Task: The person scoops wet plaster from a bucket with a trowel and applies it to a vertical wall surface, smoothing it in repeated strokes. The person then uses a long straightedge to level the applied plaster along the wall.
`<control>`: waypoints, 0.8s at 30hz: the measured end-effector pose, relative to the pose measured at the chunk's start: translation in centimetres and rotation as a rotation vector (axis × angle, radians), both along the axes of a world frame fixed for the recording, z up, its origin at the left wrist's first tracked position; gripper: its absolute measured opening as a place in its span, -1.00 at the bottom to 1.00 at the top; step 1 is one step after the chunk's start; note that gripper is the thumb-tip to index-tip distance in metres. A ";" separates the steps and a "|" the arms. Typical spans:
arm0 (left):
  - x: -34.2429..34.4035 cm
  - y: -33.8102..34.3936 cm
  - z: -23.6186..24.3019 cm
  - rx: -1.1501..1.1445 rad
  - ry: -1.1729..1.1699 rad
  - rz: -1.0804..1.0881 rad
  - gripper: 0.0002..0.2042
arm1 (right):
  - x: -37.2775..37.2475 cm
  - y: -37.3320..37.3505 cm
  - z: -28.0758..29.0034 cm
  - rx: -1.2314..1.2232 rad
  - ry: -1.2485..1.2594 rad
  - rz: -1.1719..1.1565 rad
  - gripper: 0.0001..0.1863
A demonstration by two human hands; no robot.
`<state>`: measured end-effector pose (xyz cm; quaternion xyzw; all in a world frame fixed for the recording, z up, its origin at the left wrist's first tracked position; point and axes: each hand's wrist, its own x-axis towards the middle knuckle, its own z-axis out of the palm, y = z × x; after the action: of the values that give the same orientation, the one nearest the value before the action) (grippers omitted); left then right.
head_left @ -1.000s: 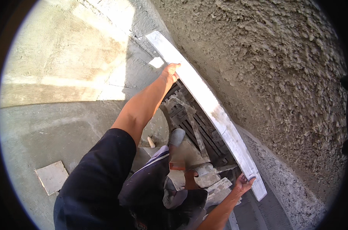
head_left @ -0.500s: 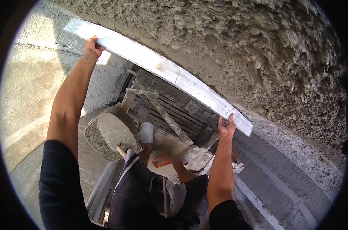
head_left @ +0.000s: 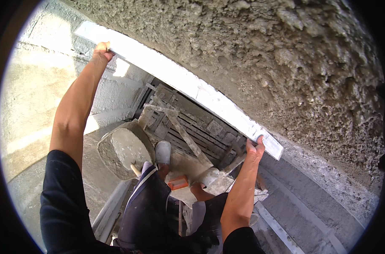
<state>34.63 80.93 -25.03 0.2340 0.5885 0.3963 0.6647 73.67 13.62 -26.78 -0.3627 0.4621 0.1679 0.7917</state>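
A long pale metal straightedge [head_left: 179, 78] runs slantwise from upper left to lower right, its far edge against rough wet mortar [head_left: 260, 55] on the wall. Near its upper left end my left hand [head_left: 102, 51] grips the near edge, thumb on the face and the other fingers mostly hidden. My right hand [head_left: 255, 148] holds it close to the lower right end, thumb likewise on top. Both arms are stretched forward. Next to the straightedge's lower side, the mortar is smoother than higher up, where it is lumpy.
Below stands a tub [head_left: 116, 163] of grey mortar with a wooden handle [head_left: 135, 170] sticking out. An orange tool [head_left: 178, 183] lies beside my feet on the boards. Slatted planks [head_left: 192, 135] and a slanting timber brace [head_left: 186, 137] lie beneath the straightedge.
The straightedge has shifted slightly down in the picture, most at its right end, with both hands still on it. The view has moved a little too.
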 end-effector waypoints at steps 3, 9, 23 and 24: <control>0.0 -0.3 3.9 0.017 -0.078 -0.002 -0.65 | -0.1 0.4 3.5 -0.019 -0.028 0.007 -0.62; -0.4 -0.6 10.6 -0.018 -0.043 -0.005 -0.65 | -0.1 0.4 10.4 -0.055 -0.055 -0.025 -0.61; 1.4 -2.9 17.9 -0.002 -0.058 0.207 -0.68 | -0.9 0.0 15.1 0.008 -0.046 -0.027 -0.59; 2.1 -3.1 18.0 -0.019 -0.049 0.193 -0.68 | -0.6 -0.5 15.8 -0.044 -0.073 -0.026 -0.58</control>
<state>36.74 77.81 -7.01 0.1599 0.5956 0.4585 0.6399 73.04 13.13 -11.01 -0.3800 0.4413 0.1340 0.8018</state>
